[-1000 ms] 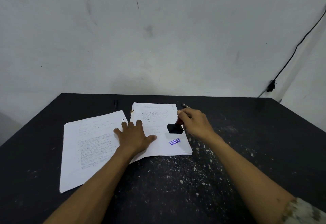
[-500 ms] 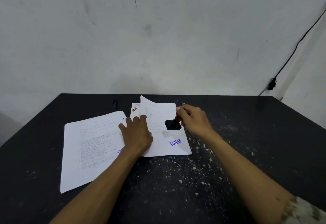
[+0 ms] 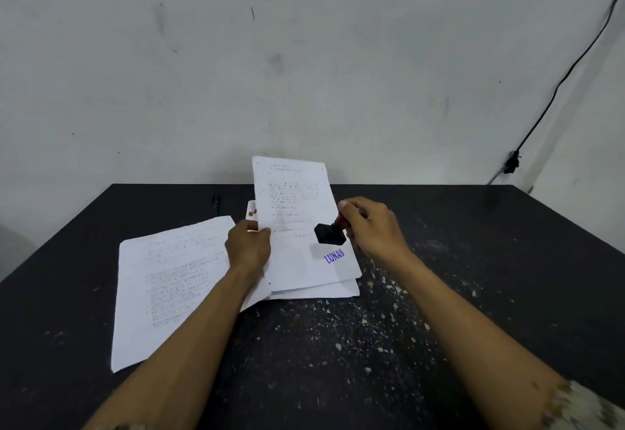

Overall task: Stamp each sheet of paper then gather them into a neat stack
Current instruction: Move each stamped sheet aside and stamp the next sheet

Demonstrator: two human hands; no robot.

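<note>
One word can be read: "LUNAS", stamped in blue-violet capitals near the lower right corner of the lifted white paper sheet (image 3: pixel 297 226). The lines of writing on that sheet and on the white sheet lying flat to the left (image 3: pixel 169 277) are too small and blurred to read.

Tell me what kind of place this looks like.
Probably a bare workroom or makeshift office desk: a scuffed black table against a plain grey wall, a cable running down the wall, and printed sheets being stamped.
</note>
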